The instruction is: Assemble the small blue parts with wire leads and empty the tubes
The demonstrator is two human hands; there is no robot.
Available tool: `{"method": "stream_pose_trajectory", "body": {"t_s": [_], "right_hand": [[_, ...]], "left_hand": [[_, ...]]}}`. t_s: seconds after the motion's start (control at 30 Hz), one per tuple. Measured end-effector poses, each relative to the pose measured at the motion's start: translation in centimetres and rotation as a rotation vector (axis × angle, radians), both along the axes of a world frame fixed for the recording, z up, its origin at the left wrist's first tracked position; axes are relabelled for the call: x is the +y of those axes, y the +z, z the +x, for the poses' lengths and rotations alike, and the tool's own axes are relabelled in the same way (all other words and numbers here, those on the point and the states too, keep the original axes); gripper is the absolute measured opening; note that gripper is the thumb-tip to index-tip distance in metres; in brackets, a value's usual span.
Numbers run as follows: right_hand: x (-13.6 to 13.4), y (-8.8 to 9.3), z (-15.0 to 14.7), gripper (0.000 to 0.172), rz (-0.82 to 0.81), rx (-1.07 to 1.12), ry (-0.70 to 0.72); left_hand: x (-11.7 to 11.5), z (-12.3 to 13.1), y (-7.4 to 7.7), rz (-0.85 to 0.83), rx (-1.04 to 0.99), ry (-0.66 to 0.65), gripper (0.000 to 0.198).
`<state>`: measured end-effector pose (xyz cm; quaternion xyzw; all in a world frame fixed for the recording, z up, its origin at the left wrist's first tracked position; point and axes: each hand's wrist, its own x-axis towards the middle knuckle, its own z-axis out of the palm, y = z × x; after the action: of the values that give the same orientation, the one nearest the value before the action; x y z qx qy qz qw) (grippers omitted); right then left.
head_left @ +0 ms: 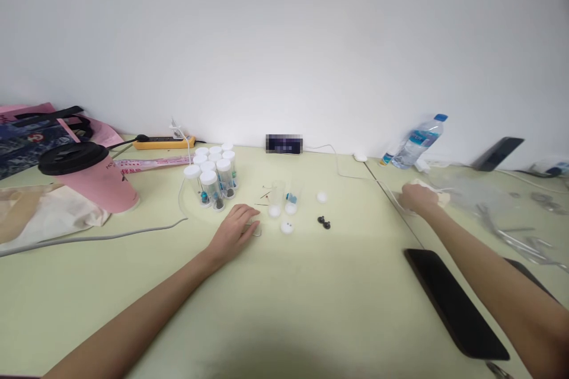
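My left hand (235, 229) lies palm down on the pale green table (275, 302), its fingers curled over a small clear thing at its tips. Just beyond it stands a cluster of clear vials with white caps (213, 174). Two uncapped vials (282, 196) stand to the right of that hand, with loose white caps (287, 226) and small black pieces (324, 222) beside them. My right hand (418, 196) reaches far right and rests closed on a crumpled white tissue (438, 194) next to a clear plastic bag (489, 201).
A pink cup with a black lid (89, 174) lies at the left near bags and a cloth. A yellow power strip (162, 142) sits by the wall. A water bottle (418, 141) leans at the right. A black phone (453, 302) lies near my right forearm.
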<state>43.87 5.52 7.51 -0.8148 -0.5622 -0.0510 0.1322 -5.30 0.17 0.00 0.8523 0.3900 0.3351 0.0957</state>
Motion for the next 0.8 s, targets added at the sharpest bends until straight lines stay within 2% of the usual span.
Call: {"method": "stream_pose_trajectory", "body": {"t_s": [0.1,0.17,0.23,0.3,0.33,0.4,0.47,0.53,0.63,0.8], "right_hand": [[1.1,2.5,-2.2,0.022,-0.077,0.046,0.012],[1.4,4.3,-4.9,0.026,-0.097,0.107,0.112],[0.9,5.7,-8.7,0.030,-0.094,0.214,0.259],[-0.1,6.6,-13.1,0.032,-0.066,0.493,0.528],[-0.7,6.8,-15.3,0.032,-0.045,0.560,0.631],[-2.0,7.1,-18.9,0.032,-0.021,0.599,0.764],[-3.0,7.2,-21.3,0.031,0.022,0.565,0.804],[-3.6,7.4,-22.5,0.030,0.071,0.478,0.809],[-4.4,7.7,-22.6,0.030,0.087,0.365,0.817],[-5.6,8.2,-21.9,0.031,0.042,0.292,0.806]], "left_hand": [[0.1,0.0,-0.1,-0.010,-0.040,0.072,0.030],[0.2,0.1,-0.4,-0.019,-0.017,0.078,0.036],[0.3,0.1,-0.9,-0.022,0.048,0.071,0.044],[0.4,0.1,-1.4,-0.020,0.128,0.070,0.053],[0.5,0.0,-1.6,-0.019,0.163,0.074,0.055],[0.9,-0.1,-1.9,-0.011,0.203,0.085,0.054],[1.5,-0.3,-2.0,0.014,0.224,0.086,0.051],[2.3,-0.3,-1.8,0.043,0.259,0.059,0.055],[3.9,0.1,-1.4,0.040,0.330,0.006,0.059],[7.3,2.4,-0.1,-0.021,0.328,0.148,0.027]]}}
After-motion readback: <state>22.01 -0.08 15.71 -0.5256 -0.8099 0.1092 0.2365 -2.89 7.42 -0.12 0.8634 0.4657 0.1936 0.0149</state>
